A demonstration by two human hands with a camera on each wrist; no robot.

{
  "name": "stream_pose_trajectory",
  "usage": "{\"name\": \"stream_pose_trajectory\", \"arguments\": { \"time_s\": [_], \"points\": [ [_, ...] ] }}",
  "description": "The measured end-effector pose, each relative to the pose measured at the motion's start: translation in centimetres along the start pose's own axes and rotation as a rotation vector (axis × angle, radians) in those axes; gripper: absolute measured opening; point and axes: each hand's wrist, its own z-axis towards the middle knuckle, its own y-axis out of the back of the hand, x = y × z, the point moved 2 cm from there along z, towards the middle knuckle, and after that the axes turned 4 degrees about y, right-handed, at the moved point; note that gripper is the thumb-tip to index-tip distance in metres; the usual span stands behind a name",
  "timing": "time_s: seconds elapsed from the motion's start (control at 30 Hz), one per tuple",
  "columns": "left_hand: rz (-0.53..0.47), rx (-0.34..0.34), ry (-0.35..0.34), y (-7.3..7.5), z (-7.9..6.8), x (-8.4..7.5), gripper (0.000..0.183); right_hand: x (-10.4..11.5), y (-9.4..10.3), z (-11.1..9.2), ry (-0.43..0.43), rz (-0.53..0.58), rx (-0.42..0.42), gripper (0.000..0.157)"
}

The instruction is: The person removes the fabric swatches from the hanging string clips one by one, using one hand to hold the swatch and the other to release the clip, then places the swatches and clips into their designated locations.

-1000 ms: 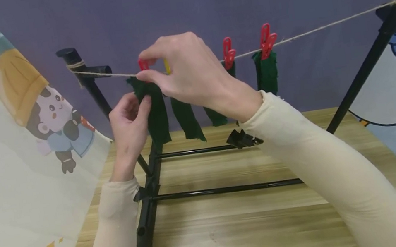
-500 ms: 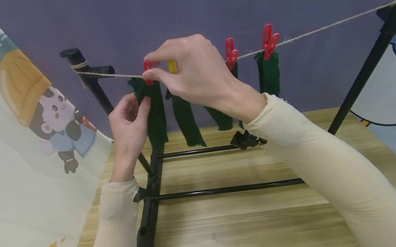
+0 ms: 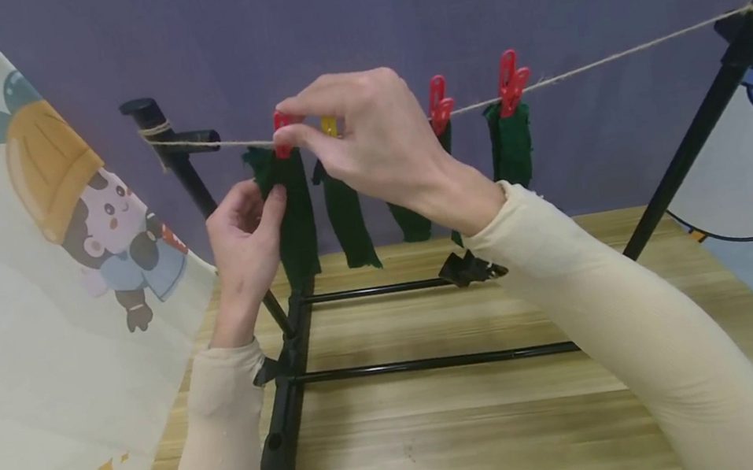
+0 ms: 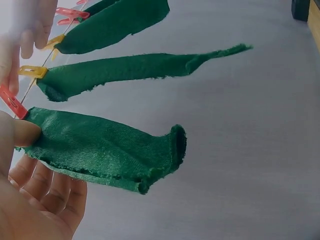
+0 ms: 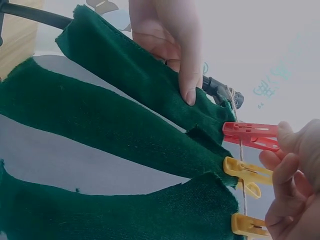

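My right hand (image 3: 371, 136) pinches the handles of a red clothespin (image 5: 250, 132) between thumb and fingers. The clothespin's nose sits on the string (image 3: 236, 142) and on the top edge of a green cloth strip (image 3: 296, 222). Just below and to the left, my left hand (image 3: 244, 232) grips the same strip near its top, thumb on the near face and fingers behind. Beside it hangs a second green strip (image 5: 120, 122), clipped by a yellow clothespin (image 5: 247, 170). Another yellow clothespin (image 5: 247, 225) clips a third strip (image 5: 125, 210), partly behind my right hand in the head view.
Farther right along the string, red clothespins (image 3: 511, 82) clip more green cloth (image 3: 510, 139). The string runs between black posts (image 3: 682, 147) of a frame standing on a wooden table (image 3: 405, 453). Black crossbars (image 3: 436, 362) run low between its sides. A printed white sheet (image 3: 66, 371) hangs left.
My right hand and the red clothespin have shifted slightly right in the head view, while still pinched at the strip's top. The left hand keeps its hold on the cloth strip.
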Motion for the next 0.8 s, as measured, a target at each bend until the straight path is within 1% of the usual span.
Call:
{"name": "stream_pose_trajectory", "arguments": {
  "time_s": [0.17, 0.8],
  "points": [
    [0.002, 0.000, 0.011, 0.11, -0.09, 0.03, 0.021, -0.01, -0.09, -0.04, 0.009, 0.013, -0.022, 0.023],
    [0.025, 0.008, 0.001, 0.55, -0.35, 0.18, 0.022, 0.27, 0.55, -0.35, 0.028, -0.007, -0.087, 0.021]
  ]
}}
